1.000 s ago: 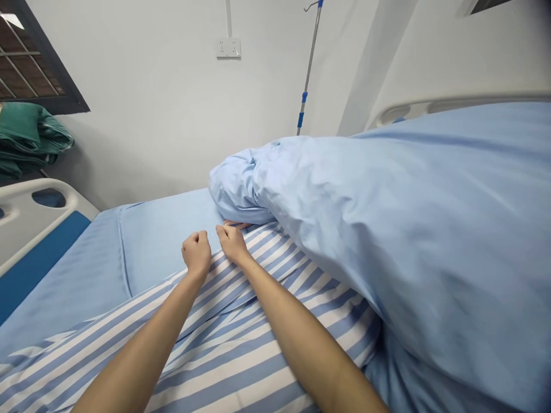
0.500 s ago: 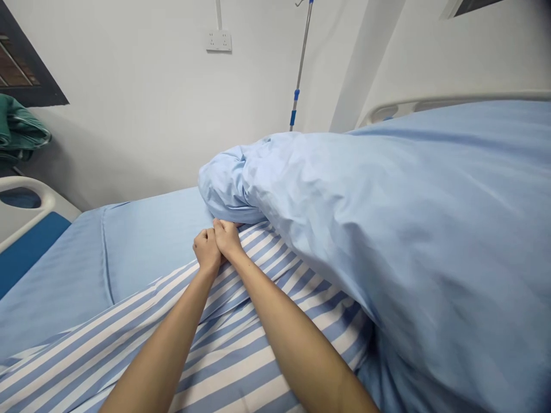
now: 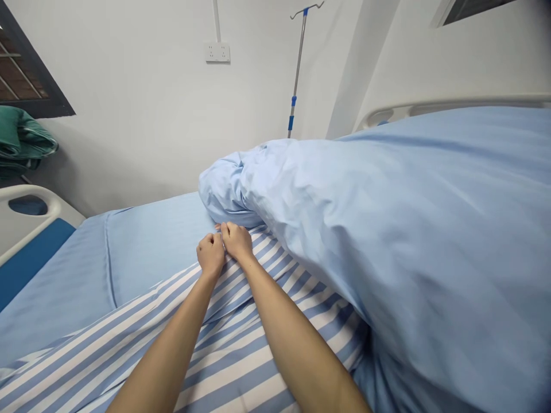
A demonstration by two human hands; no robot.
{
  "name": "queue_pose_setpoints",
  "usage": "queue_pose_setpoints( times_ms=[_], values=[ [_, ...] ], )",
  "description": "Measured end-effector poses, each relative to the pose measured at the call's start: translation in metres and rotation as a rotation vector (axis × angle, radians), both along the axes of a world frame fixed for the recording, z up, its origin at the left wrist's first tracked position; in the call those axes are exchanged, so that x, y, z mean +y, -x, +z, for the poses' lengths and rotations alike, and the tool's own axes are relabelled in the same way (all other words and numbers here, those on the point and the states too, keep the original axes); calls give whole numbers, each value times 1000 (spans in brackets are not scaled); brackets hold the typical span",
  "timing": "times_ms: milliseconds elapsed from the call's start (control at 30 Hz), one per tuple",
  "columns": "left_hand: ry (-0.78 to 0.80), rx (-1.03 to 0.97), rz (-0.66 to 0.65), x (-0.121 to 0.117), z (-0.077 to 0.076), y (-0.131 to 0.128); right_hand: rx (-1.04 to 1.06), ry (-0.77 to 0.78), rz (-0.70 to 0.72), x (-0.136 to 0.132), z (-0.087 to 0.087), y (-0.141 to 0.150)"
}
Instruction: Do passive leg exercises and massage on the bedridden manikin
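Fingers [image 3: 230, 230] of both hands curled closed, resting on the top edge of a blue-and-white striped cloth [image 3: 228, 361]; can't tell if they actually pinch it or only press on it. Left hand [image 3: 210, 255] and right hand [image 3: 236, 241] sit side by side, touching at the knuckles and fingers. The striped cloth runs from under the fingers toward the person, with the forearms lying along it. Just past the right hand's fingertips is the bunched end of a light blue duvet [image 3: 344, 229], which fills the right side. Left of the fingers is a plain blue bed sheet [image 3: 150, 246], running to a white and blue bed end panel [image 3: 26, 209]. Well beyond the fingers are a white wall socket [image 3: 217, 52] and an IV pole [image 3: 297, 74]. Far left, a folded green cloth [image 3: 21, 140] lies below a window [image 3: 21, 69].
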State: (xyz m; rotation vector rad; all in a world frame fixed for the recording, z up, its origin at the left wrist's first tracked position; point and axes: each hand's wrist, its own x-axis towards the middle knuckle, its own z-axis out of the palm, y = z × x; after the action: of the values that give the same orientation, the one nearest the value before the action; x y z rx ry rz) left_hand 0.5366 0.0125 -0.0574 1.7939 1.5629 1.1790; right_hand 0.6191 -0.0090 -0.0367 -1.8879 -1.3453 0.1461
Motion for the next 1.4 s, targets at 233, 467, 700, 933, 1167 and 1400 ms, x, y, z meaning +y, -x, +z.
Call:
queue_pose_setpoints(
  times_ms=[233,467,700,933,1167,1400],
  values=[
    [123,-129,-152,6,24,-14,157,-140,-61,7,-10,-6],
    [115,-209,-123,12,30,-38,314,-280,-56,14,-10,-14],
    [9,131,-49,-4,7,-32,334,-323,-81,16,-11,-17],
    [65,242,-111,-7,13,-31,-54,-339,-155,-7,16,-6],
    [60,154,-98,-11,12,-27,-250,-351,-193,-8,29,-18],
    [108,-16,-176,-6,10,-27,-32,-167,-154,9,-15,-36]
  ],
)
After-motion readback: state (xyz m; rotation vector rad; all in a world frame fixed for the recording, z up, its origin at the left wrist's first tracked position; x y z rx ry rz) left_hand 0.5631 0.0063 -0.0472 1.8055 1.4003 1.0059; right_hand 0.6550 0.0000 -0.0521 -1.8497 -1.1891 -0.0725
